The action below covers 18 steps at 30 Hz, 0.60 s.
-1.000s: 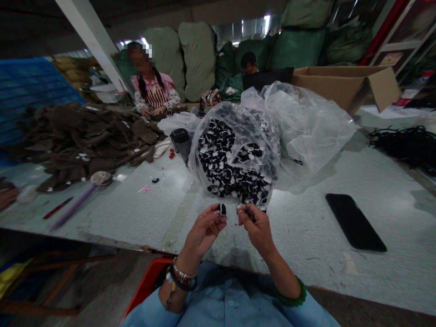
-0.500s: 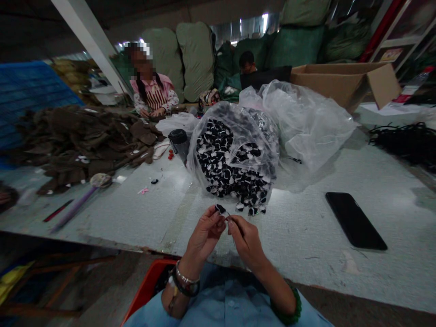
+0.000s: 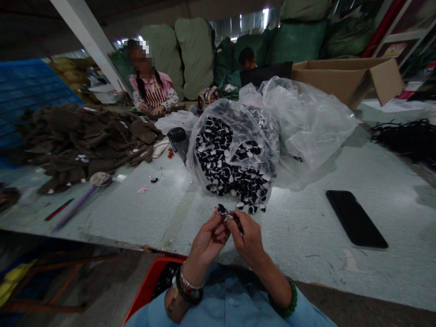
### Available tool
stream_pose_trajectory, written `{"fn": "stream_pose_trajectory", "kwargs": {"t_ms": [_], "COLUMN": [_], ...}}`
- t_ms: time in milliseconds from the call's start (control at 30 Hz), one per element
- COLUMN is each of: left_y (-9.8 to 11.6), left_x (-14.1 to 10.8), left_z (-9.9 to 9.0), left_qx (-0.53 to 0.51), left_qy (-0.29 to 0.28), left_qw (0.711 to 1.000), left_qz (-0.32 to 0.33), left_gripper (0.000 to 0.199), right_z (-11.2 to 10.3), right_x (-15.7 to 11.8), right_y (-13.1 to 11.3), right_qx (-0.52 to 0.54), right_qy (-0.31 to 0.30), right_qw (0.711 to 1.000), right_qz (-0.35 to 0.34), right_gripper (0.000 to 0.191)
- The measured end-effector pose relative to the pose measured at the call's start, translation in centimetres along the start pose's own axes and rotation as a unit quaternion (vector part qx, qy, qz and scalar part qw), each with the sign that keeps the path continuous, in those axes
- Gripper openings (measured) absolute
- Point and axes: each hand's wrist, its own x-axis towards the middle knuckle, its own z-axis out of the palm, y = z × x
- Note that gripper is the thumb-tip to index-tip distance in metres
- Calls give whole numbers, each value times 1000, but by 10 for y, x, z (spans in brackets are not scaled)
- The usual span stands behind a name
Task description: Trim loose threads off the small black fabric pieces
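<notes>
Pinched in my left hand point(image 3: 210, 236) is a small black-and-white fabric piece point(image 3: 222, 209), raised just above the table's near edge. My right hand point(image 3: 248, 235) is closed and meets it from the right, fingertips at the piece's white edge. Something dark shows between the right fingers, too small to make out. Right beyond both hands lies a clear plastic bag point(image 3: 235, 120), filled with many similar pieces. A few pieces point(image 3: 252, 209) have spilled out at its mouth.
A black phone point(image 3: 356, 219) lies to the right. Left are a purple-handled tool point(image 3: 76, 206), a red-and-black pen-like item point(image 3: 59, 209) and piled brown fabric point(image 3: 78, 141). A dark bottle point(image 3: 177, 140) stands by the bag. Behind are a cardboard box point(image 3: 330, 81) and a seated co-worker point(image 3: 155, 93).
My right fingers have shifted slightly and curled closer to the fabric piece. The piece has turned a little in my left fingers. The rest of the table looks the same.
</notes>
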Motion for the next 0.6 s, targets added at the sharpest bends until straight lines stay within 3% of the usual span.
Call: {"fn": "stream_pose_trajectory", "kwargs": {"t_ms": [367,600], "left_y": [-11,-12], "left_x": [-2,-2], "left_z": [4,4], "left_qx": [-16,-18], "left_qy": [9,-3], "left_qw": [999,999], "left_qz": [-40,-48], "left_gripper": [7,5], "right_z": [-4,-8], "right_x": [6,5], "right_y": [3,5], "right_qx": [-92,-69], "right_qy": [48,59], "right_qw": [991,991], "right_qz": [-89,-101], "right_gripper": [18,17]}}
